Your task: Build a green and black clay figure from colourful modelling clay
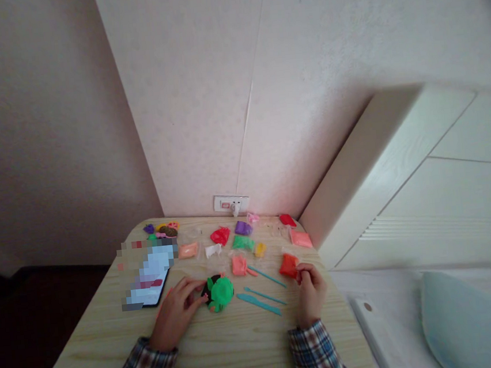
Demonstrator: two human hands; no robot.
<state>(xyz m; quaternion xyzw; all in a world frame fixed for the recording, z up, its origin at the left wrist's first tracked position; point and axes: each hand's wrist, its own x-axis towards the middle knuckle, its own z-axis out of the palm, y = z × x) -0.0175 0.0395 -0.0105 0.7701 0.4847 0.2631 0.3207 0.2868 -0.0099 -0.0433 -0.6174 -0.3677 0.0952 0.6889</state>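
My left hand (177,312) rests on the wooden table (227,353), its fingertips touching a green and black clay figure (218,292). My right hand (311,290) is curled, its fingers pinching the edge of an orange-red clay packet (288,265). Between the hands lie three teal modelling tools (263,296). Both sleeves are plaid.
Several small packets of coloured clay (242,243) are spread across the far half of the table. A phone (152,274) lies at the left, with finished clay pieces (165,230) behind it. A wall socket (230,203) sits at the back. A white bed frame (402,192) stands to the right.
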